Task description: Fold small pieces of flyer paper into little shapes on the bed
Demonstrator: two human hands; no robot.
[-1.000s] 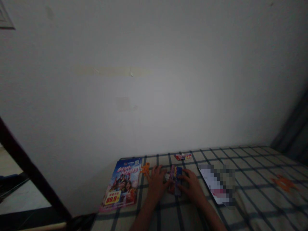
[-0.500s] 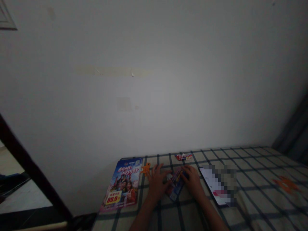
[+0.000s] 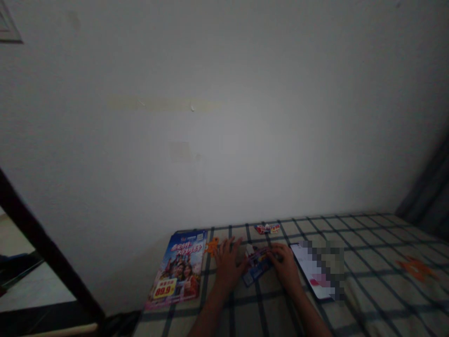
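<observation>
Between my hands lies a small printed paper piece (image 3: pixel 258 271), blue with purple and yellow, on the checked cloth. My right hand (image 3: pixel 285 263) pinches its right end with bent fingers. My left hand (image 3: pixel 228 263) rests with fingers spread at the paper's left, its thumb close to or touching that edge; which of the two I cannot tell. A small white bit (image 3: pixel 249 250) shows at the paper's upper left. An orange cut-out figure (image 3: pixel 212 246) lies just beyond the fingers of my left hand.
A colourful leaflet (image 3: pixel 180 269) lies at the left by the bed's edge. A red and white printed scrap (image 3: pixel 267 228) is near the wall. Right of my hands lies a phone (image 3: pixel 310 271), partly pixelated. Orange markings (image 3: pixel 416 268) show on the cloth (image 3: pixel 372 243) farther right.
The paper piece has turned, its right end swung down and its length now lying more sideways. My right hand has shifted slightly right, its fingers more bent at the paper's end.
</observation>
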